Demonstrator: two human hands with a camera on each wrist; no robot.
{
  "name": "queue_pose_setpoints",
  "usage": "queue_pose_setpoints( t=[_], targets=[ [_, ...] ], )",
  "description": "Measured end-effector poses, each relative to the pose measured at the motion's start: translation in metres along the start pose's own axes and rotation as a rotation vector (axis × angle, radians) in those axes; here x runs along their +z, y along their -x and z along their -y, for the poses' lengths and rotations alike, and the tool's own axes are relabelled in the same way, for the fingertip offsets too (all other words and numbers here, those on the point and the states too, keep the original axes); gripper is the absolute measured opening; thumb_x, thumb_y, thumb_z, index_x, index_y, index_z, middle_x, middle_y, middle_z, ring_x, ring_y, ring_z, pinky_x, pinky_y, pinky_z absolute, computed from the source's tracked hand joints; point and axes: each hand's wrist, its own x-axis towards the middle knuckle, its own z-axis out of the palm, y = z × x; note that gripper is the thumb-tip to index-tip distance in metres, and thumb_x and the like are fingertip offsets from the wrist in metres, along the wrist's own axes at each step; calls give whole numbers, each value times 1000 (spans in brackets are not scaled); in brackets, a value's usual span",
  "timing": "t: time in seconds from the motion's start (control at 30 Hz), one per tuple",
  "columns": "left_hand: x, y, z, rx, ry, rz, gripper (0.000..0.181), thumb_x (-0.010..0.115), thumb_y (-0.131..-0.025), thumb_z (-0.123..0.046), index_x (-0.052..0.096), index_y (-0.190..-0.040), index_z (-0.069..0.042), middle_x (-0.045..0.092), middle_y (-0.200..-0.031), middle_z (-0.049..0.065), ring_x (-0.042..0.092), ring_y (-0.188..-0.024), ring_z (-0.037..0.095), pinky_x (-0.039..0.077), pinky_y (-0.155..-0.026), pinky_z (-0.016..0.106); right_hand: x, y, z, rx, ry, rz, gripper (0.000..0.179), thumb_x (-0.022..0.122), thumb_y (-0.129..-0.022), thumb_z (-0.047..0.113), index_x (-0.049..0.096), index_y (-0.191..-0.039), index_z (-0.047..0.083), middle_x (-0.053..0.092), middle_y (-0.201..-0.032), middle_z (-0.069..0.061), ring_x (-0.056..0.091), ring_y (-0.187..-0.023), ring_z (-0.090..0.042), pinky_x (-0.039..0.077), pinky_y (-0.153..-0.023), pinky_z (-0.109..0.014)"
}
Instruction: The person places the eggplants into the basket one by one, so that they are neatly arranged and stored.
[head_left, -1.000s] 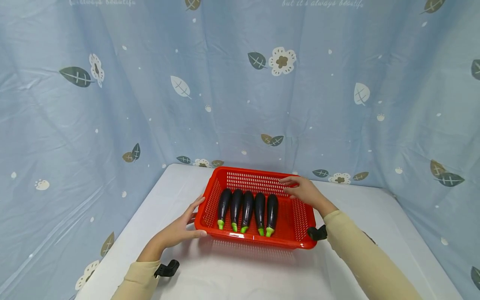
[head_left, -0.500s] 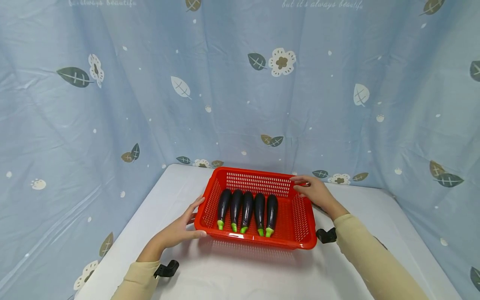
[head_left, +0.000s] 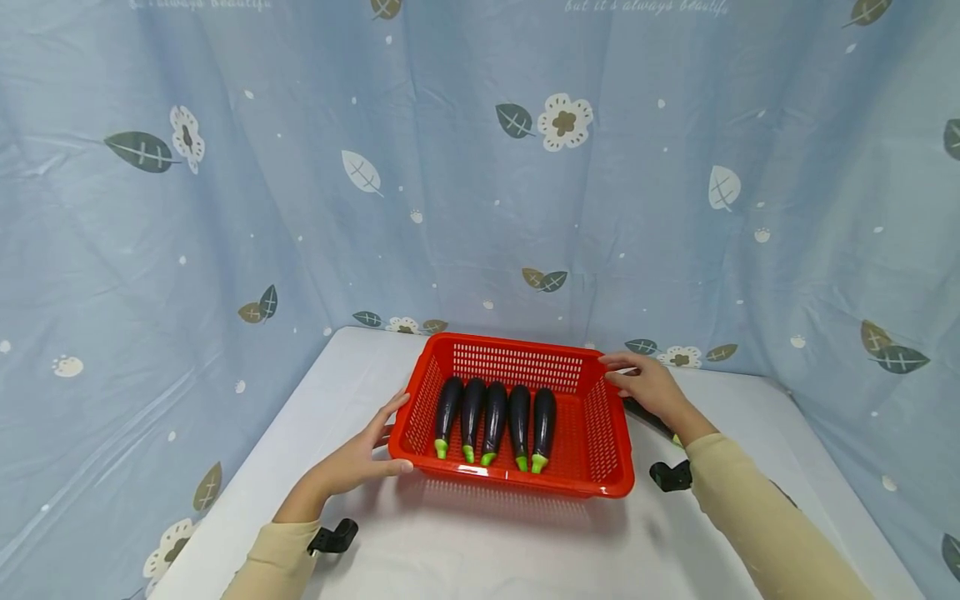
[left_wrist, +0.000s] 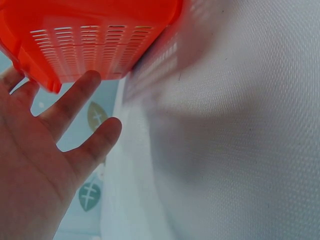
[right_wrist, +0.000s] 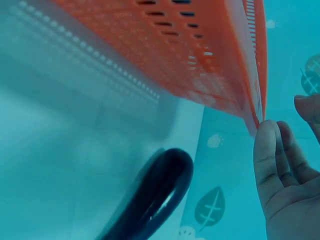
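Observation:
A red perforated plastic basket (head_left: 621, 458) sits on the white-covered table, with several dark purple eggplants (head_left: 495, 421) side by side in its left and middle part, green stem ends toward me. My left hand (head_left: 356, 461) is at the basket's left end, fingers spread along the rim; the left wrist view has the palm (left_wrist: 30, 165) with thumb and fingers stretched out. At the far right corner of the rim is my right hand (head_left: 652, 390), fingers loosely bent, thumb apart, nothing held. Another eggplant (right_wrist: 160, 192) lies on the table right of the basket, partly under that hand.
The white tabletop (head_left: 480, 542) extends in front of the basket and to both sides. A blue curtain (head_left: 465, 233) printed with leaves and flowers hangs behind and beside the table. Each wrist wears a black camera mount (head_left: 335, 537). A dark sliver shows beside the right sleeve (head_left: 750, 517).
My right hand has moved rightward from over the inside of the basket to its far right corner, uncovering the eggplant on the table. The left hand, basket and eggplants stay put.

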Motion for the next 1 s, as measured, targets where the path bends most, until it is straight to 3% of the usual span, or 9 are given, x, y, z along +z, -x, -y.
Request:
queue_pose_setpoints(
  t=[0.17,0.43,0.63,1.0],
  targets=[
    [0,0,0,-7,4,-2,104,81,-86,-34,12,-163,-35,4,-171,-2,39,-142,46,43,-104,67,-6,2,-5,17,5,-12,38,61,-102,18,61,-138,4,61,-133,-24,64,-112,-38,61,-83,-37],
    [0,1,-4,14,20,8,103,80,-87,-32,11,-164,-31,3,-171,-2,39,-141,45,40,-107,67,-14,6,-23,12,58,-65,40,59,-104,18,58,-142,5,58,-136,-28,62,-115,-43,59,-88,-47],
    [0,1,-3,16,25,8,103,80,-87,-32,11,-164,-31,2,-171,-2,39,-141,45,39,-107,67,-20,7,-39,11,92,-74,41,60,-103,18,58,-141,3,57,-136,-30,62,-115,-43,60,-86,-45],
    [0,1,-3,8,19,6,103,80,-87,-33,11,-164,-32,3,-171,-2,39,-141,45,40,-106,68,-24,12,-68,85,183,-65,42,61,-101,18,58,-141,4,53,-139,-30,59,-116,-47,58,-89,-51]
  ],
)
